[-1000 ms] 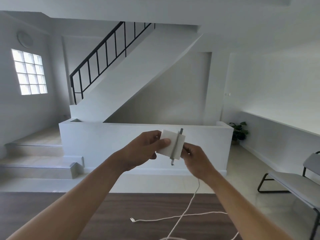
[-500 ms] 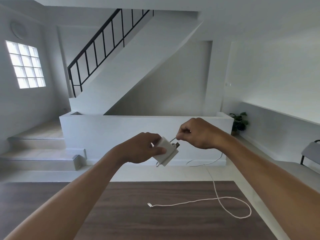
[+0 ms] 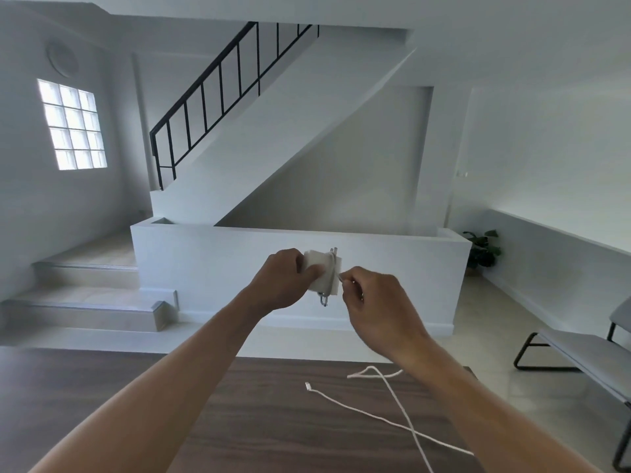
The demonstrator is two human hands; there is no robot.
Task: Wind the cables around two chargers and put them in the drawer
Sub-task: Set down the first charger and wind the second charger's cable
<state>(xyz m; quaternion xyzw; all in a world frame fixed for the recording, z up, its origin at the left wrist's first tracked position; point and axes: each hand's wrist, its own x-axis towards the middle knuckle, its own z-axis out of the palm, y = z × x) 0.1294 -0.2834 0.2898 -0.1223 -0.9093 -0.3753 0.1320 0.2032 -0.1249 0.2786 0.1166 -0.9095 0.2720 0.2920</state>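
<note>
Above dark wood-grain table, my left hand grips white square charger block, right hand beside it pinches its thin white cable, mostly slack on that table; I judge winding barely begun, next wrap needing tension.

No readable text, label, brand, number or sign shows anywhere.

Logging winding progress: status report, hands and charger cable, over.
Left hand grips white square charger. Right hand pinches its thin white cable, partly wound. Rest trails loose over dark wooden table.
</note>
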